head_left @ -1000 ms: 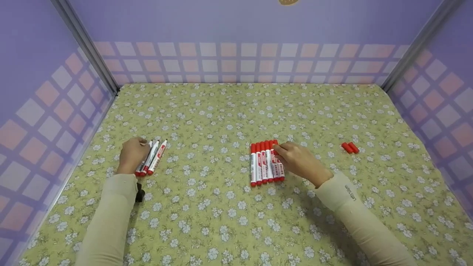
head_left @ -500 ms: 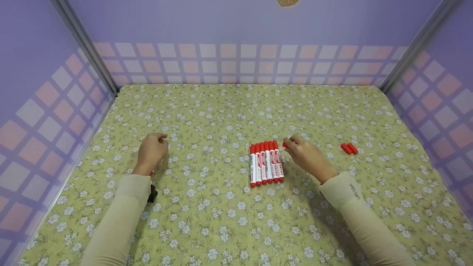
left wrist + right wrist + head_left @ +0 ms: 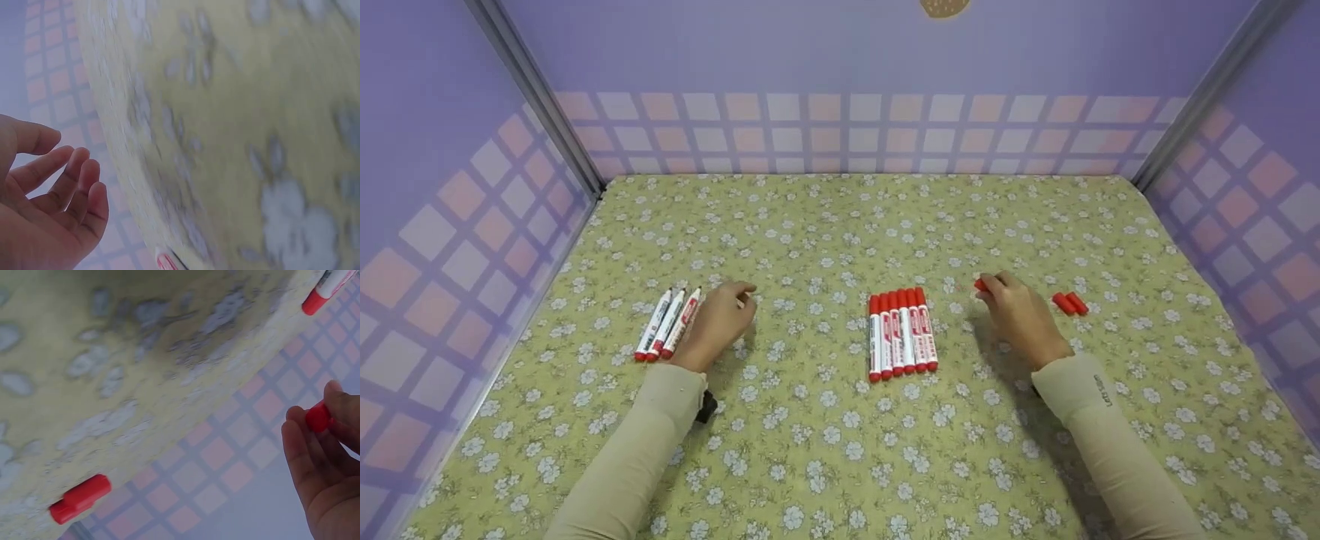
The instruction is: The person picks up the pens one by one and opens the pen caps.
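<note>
My right hand [image 3: 1020, 311] pinches a red marker cap [image 3: 980, 285] between thumb and fingers, above the cloth. The same cap [image 3: 318, 417] shows in the right wrist view. My left hand [image 3: 722, 319] holds nothing, its fingers loosely bent in the left wrist view. Just left of it lie three uncapped red markers [image 3: 664, 326], tips pointing away. Between the hands, a row of several capped red markers [image 3: 901, 334] lies side by side, caps at the far end. Two loose red caps [image 3: 1069, 303] rest to the right of my right hand.
A flowered yellow-green cloth [image 3: 810, 465] covers the table. Purple panels with pink and white squares [image 3: 825, 135] stand at the back and both sides. Grey metal posts [image 3: 540, 105] mark the back corners.
My left hand has moved right, off the uncapped markers. My right hand has left the marker row and moved right, carrying a red cap.
</note>
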Motion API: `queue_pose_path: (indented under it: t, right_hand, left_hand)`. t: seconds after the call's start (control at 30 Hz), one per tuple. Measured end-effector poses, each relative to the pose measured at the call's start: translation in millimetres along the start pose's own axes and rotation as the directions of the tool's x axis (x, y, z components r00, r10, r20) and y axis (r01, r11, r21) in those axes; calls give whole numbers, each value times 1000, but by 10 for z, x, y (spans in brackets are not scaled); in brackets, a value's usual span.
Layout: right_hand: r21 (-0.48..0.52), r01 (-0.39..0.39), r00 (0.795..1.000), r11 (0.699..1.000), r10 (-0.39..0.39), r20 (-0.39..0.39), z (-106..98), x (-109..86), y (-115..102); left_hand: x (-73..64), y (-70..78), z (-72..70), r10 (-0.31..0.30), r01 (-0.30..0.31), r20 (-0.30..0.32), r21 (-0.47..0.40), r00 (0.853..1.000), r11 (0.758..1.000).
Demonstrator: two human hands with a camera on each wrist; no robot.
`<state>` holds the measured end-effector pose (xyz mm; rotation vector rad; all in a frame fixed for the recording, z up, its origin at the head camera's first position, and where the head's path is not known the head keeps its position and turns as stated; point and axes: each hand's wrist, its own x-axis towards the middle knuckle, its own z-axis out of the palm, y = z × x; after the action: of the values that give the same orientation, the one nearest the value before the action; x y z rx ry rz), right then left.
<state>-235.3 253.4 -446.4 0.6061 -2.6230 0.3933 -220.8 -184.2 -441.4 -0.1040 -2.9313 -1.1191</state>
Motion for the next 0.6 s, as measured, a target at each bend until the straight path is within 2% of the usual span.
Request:
queue_pose_path:
  t: [0.13, 0.47, 0.6]
  right_hand:
    - [45, -76, 997, 996, 76, -7, -16, -48, 132]
    - [128, -211, 977, 969, 209, 32, -117, -128, 448]
    - [143, -279, 960, 950, 273, 60, -162, -169, 551]
  left_hand:
    - [-29, 110, 118, 41, -40, 36, -42, 999, 998]
    - [-110, 400, 424, 60, -45, 139, -107, 988, 993]
    - [-128, 502, 539, 65, -44, 171, -126, 983, 991]
